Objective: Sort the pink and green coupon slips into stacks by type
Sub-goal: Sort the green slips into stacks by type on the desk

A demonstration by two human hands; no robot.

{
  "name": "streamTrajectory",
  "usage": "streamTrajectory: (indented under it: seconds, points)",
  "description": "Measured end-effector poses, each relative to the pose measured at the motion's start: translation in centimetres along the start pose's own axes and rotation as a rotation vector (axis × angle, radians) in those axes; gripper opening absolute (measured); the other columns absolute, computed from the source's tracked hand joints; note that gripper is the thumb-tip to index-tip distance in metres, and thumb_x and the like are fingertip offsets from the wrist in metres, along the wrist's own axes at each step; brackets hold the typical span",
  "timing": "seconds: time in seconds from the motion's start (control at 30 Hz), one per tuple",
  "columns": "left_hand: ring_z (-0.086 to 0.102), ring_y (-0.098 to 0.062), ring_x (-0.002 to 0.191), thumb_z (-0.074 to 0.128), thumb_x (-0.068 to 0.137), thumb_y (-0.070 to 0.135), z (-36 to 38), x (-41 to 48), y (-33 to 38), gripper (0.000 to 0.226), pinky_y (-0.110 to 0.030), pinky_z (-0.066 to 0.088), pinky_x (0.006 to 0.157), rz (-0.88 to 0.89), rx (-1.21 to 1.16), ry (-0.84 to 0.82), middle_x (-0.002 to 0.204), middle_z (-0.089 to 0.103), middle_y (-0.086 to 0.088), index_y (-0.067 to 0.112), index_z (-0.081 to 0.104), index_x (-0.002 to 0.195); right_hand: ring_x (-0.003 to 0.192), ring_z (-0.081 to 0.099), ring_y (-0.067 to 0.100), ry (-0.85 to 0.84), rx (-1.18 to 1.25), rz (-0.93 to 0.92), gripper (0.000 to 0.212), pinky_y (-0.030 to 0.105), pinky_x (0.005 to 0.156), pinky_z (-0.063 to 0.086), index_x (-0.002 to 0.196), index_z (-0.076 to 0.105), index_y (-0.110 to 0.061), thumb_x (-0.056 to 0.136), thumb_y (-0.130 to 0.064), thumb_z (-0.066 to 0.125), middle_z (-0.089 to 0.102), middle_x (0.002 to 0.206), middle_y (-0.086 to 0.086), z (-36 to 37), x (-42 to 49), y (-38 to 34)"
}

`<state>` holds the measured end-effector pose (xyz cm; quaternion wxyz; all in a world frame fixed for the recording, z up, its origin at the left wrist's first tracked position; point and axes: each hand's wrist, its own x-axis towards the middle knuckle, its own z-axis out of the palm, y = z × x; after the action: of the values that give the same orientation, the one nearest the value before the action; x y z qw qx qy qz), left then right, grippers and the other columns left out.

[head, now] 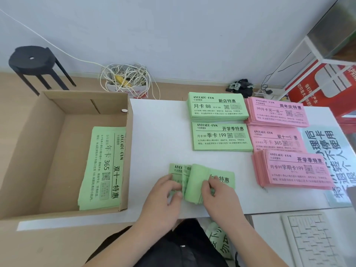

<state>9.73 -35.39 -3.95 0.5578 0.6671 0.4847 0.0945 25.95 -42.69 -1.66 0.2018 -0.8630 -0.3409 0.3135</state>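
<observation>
A person's left hand and right hand both grasp a loose bundle of green slips at the front middle of a white table, fingers curled round leaves that bend upward. The paper looks thin, light and floppy, likely to slide or crease, so pinching 1 leaf by a short edge seems best. Behind, to the right, lie 2 green stacks and 3 pink stacks, packed close together; a careless sweep could scatter them. At left, a cardboard box holds another green stack. A keyboard sits front right.
</observation>
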Motion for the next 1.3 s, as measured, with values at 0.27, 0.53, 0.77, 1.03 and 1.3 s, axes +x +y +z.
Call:
streamTrajectory:
  seconds: [0.27, 0.53, 0.77, 1.03, 1.3]
  points:
    - [0.067, -0.017, 0.109, 0.059, 0.097, 0.012, 0.2, 1.5, 2.5, 0.026, -0.042, 0.055, 0.099, -0.365, -0.526, 0.17, 0.12, 0.065, 0.004, 0.029, 0.061, 0.117, 0.054, 0.044, 0.003, -0.029, 0.072, 0.008, 0.044, 0.018, 0.052, 0.035, 0.067, 0.042, -0.019, 0.107, -0.038, 0.041, 0.048, 0.066, -0.004, -1.1, -0.2, -0.8]
    - [0.064, -0.008, 0.079, 0.062, 0.093, 0.06, -0.8, 1.5, 3.2, 0.034, -0.018, 0.045, 0.073, -0.29, -0.444, -0.118, 0.087, 0.074, 0.017, 0.031, 0.073, 0.108, 0.087, 0.06, 0.006, -0.124, 0.181, 0.089, 0.083, 0.021, 0.072, 0.04, 0.097, 0.069, -0.013, 0.095, -0.076, 0.015, 0.068, 0.093, -0.006, -2.2, -0.6, -0.9]
    - [0.068, -0.001, 0.094, 0.058, 0.099, 0.013, -0.3, 2.8, 3.2, 0.027, -0.027, 0.06, 0.079, -0.108, -0.106, -0.045, 0.106, 0.074, 0.016, 0.035, 0.066, 0.111, 0.093, 0.062, -0.002, -0.064, 0.019, 0.017, 0.03, 0.011, 0.077, 0.045, 0.131, 0.059, -0.035, 0.103, -0.031, 0.052, 0.062, 0.117, -0.018, -1.4, 0.1, 1.3]
    - [0.065, 0.003, 0.091, 0.053, 0.104, 0.009, -1.4, 2.0, 3.9, 0.025, -0.014, 0.053, 0.072, 0.013, -0.203, 0.045, 0.106, 0.072, 0.023, 0.03, 0.061, 0.113, 0.11, 0.066, 0.003, 0.07, 0.49, 0.093, 0.038, 0.034, 0.101, 0.049, 0.121, 0.062, -0.024, 0.089, -0.008, 0.076, 0.072, 0.121, -0.009, -5.8, 1.8, 4.5]
    - [0.059, -0.013, 0.104, 0.06, 0.099, 0.009, 0.0, 2.4, 1.6, 0.022, -0.025, 0.048, 0.091, 0.037, -0.11, 0.13, 0.101, 0.066, 0.015, 0.03, 0.06, 0.104, 0.085, 0.062, 0.013, 0.162, 0.558, 0.018, 0.032, 0.02, 0.072, 0.047, 0.102, 0.067, -0.029, 0.095, 0.002, 0.061, 0.069, 0.091, -0.003, -5.7, 2.7, 4.9]
